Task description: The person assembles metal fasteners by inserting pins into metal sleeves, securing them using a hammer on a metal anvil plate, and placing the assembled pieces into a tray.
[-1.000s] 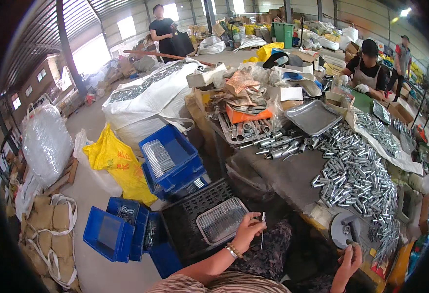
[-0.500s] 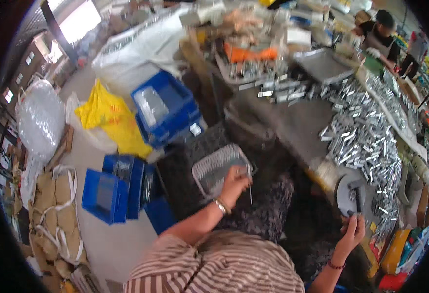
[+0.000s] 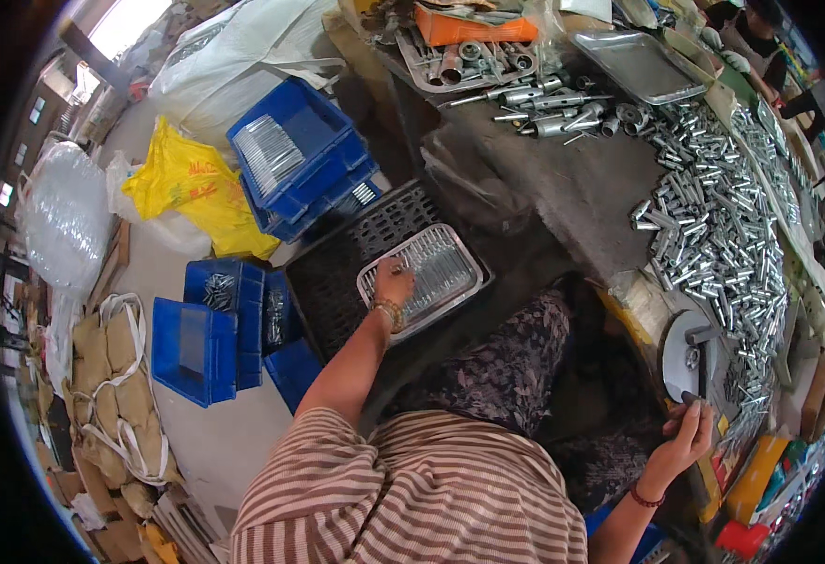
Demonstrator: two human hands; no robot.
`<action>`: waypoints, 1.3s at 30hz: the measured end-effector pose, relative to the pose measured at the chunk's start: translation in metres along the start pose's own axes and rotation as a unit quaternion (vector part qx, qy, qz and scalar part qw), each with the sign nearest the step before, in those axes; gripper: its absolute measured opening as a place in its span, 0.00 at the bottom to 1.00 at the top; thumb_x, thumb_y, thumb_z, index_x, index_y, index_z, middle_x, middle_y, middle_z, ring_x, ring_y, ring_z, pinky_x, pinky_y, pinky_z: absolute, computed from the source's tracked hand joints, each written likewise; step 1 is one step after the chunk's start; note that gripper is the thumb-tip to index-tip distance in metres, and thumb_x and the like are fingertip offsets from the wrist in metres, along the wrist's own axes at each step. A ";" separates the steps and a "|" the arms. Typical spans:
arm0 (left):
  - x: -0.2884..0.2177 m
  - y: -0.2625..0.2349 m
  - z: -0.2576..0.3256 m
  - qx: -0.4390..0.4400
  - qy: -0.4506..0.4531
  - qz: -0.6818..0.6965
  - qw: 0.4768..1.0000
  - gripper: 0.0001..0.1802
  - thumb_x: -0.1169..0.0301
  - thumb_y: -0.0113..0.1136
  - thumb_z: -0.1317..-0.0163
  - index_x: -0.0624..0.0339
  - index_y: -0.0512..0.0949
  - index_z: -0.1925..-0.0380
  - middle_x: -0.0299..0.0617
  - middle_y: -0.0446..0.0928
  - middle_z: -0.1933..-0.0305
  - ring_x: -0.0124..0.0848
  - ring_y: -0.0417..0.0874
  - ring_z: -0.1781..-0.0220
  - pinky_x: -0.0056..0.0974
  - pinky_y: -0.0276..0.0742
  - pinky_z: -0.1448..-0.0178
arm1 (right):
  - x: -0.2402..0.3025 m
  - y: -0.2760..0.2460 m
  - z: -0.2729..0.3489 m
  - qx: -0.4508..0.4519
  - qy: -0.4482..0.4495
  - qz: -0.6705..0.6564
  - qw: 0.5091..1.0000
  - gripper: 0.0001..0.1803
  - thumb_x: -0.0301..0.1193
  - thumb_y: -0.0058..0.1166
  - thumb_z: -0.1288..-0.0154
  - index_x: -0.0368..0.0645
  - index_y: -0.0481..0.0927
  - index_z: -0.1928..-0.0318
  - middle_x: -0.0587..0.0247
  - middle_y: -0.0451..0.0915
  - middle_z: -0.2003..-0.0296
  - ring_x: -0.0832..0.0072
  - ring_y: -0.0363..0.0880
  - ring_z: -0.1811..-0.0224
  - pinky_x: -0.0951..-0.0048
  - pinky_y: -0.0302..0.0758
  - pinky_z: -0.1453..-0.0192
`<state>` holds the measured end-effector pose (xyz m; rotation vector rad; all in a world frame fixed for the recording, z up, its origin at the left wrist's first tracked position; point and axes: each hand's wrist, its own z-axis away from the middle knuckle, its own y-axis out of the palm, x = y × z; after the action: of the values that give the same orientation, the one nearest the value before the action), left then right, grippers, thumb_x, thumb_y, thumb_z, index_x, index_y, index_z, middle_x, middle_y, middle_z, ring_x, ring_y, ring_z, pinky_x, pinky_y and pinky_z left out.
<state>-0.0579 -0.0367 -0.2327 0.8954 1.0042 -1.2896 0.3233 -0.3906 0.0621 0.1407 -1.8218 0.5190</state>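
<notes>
My left hand is over the left end of a shallow metal tray, its fingers curled down and closed at the rods. Thin silvery metal rods lie side by side in that tray; whatever the fingers hold is hidden beneath them. Off to the right, my right hand has its fingers closed on the lower end of a black lever handle. That handle stands in front of a round grey metal disc at the workbench edge.
A black perforated crate bears the tray. Blue bins and a yellow bag are on the left. Short metal tubes are heaped on the bench, beside an orange box and a metal tray. Another person is at far right.
My left hand, with a thin metal rod in its fingers, has moved left and away onto the tray. The right hand stays at the black lever. The whole view has shifted slightly.
</notes>
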 end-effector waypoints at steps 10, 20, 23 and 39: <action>-0.030 0.030 -0.025 -0.052 0.018 -0.276 0.960 0.22 0.75 0.66 0.38 0.62 0.74 0.44 0.55 0.84 0.59 0.49 0.87 0.61 0.48 0.84 0.57 | 0.003 0.009 -0.002 -0.015 0.002 -0.008 1.000 0.14 0.33 0.50 0.19 0.39 0.79 0.64 0.71 0.74 0.75 0.86 0.62 0.78 0.79 0.58 0.73; -0.004 0.028 -0.023 -0.077 0.144 -0.368 0.915 0.27 0.61 0.77 0.41 0.61 0.76 0.48 0.60 0.86 0.60 0.59 0.88 0.54 0.54 0.83 0.51 | 0.035 -0.004 0.009 0.028 -0.001 0.059 0.998 0.16 0.33 0.57 0.21 0.28 0.84 0.56 0.60 0.82 0.66 0.72 0.73 0.65 0.67 0.73 0.60; -0.013 0.025 -0.018 -0.085 0.120 -0.386 0.911 0.27 0.62 0.75 0.39 0.64 0.76 0.45 0.60 0.86 0.60 0.57 0.88 0.55 0.53 0.83 0.51 | 0.040 0.001 0.007 0.041 0.003 0.037 0.998 0.15 0.33 0.57 0.21 0.28 0.84 0.55 0.61 0.82 0.66 0.74 0.73 0.65 0.68 0.73 0.60; -0.081 0.058 0.026 -0.046 0.165 -0.110 0.979 0.16 0.66 0.63 0.25 0.63 0.76 0.44 0.46 0.85 0.64 0.31 0.88 0.66 0.38 0.83 0.60 | 0.033 0.003 0.003 0.050 -0.030 0.014 0.998 0.16 0.33 0.58 0.21 0.28 0.85 0.51 0.64 0.83 0.65 0.78 0.74 0.66 0.73 0.73 0.62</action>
<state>0.0017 -0.0292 -0.1491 0.9653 1.4466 -1.2890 0.3086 -0.3835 0.0916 0.2007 -1.8582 0.6315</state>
